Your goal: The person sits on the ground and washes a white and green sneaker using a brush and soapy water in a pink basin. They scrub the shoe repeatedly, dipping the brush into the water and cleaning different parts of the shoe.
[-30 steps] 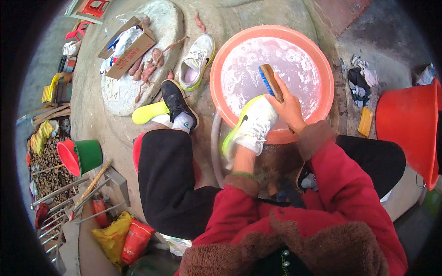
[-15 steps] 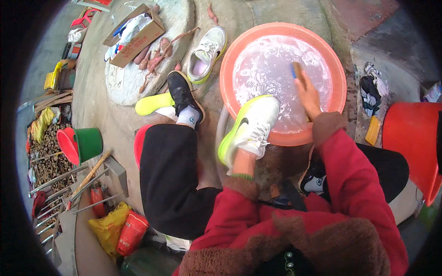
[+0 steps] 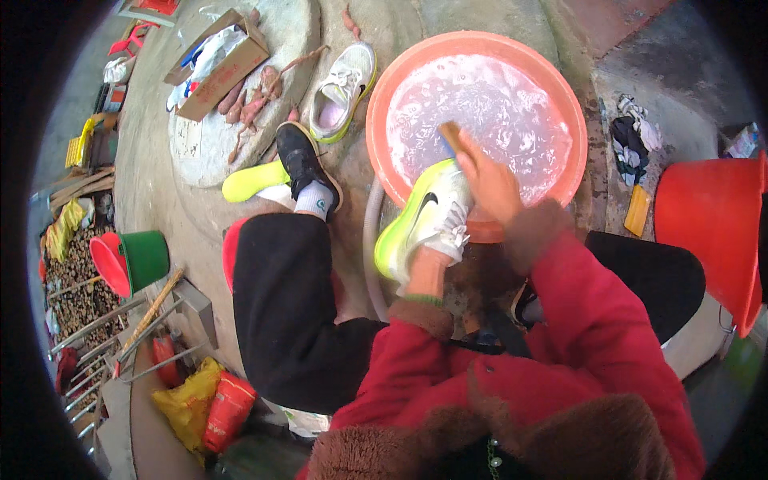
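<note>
Right now, the left hand [image 3: 424, 270] is tucked inside a white and yellow-green sneaker [image 3: 422, 218], so the shoe hides its fingers and I cannot tell if they are open or curled. The sneaker sits tilted over the near rim of a big round orange tub [image 3: 380, 120] full of soapy, bubbly water. The right hand [image 3: 490, 182] is closed tight around a scrub brush [image 3: 450, 138]. The brush sits at the far end of the sneaker, over the suds, right by the shoe's toe.

A second sneaker [image 3: 342, 90] of the same kind lies on the ground just left of the tub, far from the person. Near it, a yellow-green insole [image 3: 254, 181] lies flat on the ground beside the person's black shoe [image 3: 302, 160]. A pale hose [image 3: 371, 248] curves along the ground between the black trouser leg and the tub.

Far to the left sits a cardboard box [image 3: 218, 66] with things in it, and some sweet potatoes [image 3: 250, 102] lie beside it on a round stone slab [image 3: 200, 140]. A green bucket [image 3: 144, 258] lies on its side at the left. A big red bucket [image 3: 708, 220] stands at the right, well apart from the tub
</note>
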`<action>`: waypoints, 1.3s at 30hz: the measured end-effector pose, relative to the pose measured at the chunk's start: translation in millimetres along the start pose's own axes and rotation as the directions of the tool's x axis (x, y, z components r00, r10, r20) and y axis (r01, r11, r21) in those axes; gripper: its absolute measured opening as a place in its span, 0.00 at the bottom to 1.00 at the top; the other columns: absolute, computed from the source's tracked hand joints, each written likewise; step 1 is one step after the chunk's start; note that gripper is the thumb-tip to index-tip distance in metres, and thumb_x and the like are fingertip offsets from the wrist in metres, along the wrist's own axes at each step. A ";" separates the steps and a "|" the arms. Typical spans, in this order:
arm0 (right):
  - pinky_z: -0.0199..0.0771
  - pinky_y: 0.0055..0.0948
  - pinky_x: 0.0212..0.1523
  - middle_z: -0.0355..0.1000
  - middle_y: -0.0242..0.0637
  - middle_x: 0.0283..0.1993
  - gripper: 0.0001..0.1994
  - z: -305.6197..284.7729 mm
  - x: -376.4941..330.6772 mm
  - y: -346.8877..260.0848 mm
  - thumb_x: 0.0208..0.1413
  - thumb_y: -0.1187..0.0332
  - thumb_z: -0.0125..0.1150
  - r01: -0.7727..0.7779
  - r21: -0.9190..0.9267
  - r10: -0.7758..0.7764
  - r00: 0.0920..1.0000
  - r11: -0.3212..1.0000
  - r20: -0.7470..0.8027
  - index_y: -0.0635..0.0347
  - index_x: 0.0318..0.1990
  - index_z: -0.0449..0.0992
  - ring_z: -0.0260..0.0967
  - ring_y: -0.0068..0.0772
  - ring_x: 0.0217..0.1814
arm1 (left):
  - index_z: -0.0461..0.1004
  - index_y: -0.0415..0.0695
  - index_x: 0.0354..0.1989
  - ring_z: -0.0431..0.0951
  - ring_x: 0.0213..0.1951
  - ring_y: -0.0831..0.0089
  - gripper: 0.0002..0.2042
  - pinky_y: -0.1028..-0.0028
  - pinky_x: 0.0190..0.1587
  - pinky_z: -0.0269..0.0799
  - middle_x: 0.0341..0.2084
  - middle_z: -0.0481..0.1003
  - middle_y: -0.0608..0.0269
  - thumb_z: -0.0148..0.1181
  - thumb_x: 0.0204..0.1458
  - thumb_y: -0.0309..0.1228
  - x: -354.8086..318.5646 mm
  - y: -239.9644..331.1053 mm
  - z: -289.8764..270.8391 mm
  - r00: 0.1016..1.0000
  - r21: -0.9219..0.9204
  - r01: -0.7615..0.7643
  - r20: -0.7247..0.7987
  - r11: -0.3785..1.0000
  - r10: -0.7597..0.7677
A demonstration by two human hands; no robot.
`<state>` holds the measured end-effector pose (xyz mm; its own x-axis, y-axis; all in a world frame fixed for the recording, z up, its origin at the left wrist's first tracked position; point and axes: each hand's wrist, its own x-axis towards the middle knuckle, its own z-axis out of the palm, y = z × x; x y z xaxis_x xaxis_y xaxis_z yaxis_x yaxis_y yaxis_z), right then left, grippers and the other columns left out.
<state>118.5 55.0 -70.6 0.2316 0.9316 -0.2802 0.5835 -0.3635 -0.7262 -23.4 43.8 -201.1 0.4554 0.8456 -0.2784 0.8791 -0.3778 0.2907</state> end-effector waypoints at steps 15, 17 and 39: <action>0.72 0.60 0.44 0.76 0.63 0.40 0.26 1.3 -12.2 18.9 0.68 0.51 0.47 0.135 -0.068 -0.133 0.990 0.988 0.039 0.38 0.72 0.60 0.75 0.68 0.44 | 0.62 0.45 0.67 0.69 0.55 0.69 0.22 0.67 0.60 0.66 0.56 0.69 0.57 0.44 0.68 0.40 -2.9 6.3 28.0 0.961 -0.907 0.179 0.244 -0.381 -0.131; 0.72 0.60 0.43 0.77 0.63 0.39 0.26 -1.9 -16.6 9.0 0.68 0.51 0.47 0.099 -0.054 -0.090 0.985 0.994 0.148 0.39 0.72 0.61 0.75 0.68 0.43 | 0.60 0.46 0.68 0.68 0.55 0.70 0.22 0.69 0.59 0.66 0.55 0.69 0.59 0.43 0.70 0.40 -6.9 6.1 25.5 0.983 -0.987 0.135 0.144 -0.088 -0.110; 0.73 0.59 0.38 0.77 0.59 0.32 0.28 -9.3 -4.8 6.6 0.69 0.48 0.45 0.105 -0.179 -0.100 0.994 0.978 0.039 0.38 0.74 0.56 0.76 0.66 0.36 | 0.58 0.46 0.69 0.68 0.56 0.69 0.22 0.69 0.58 0.67 0.58 0.67 0.59 0.41 0.70 0.39 -14.0 0.5 34.5 0.971 -0.970 0.221 0.209 0.105 -0.112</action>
<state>128.4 48.1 -68.1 0.1418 0.9627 -0.2303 0.7349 -0.2583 -0.6271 -24.5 18.7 -228.6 0.3734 0.7850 -0.4943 0.0563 0.5126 0.8568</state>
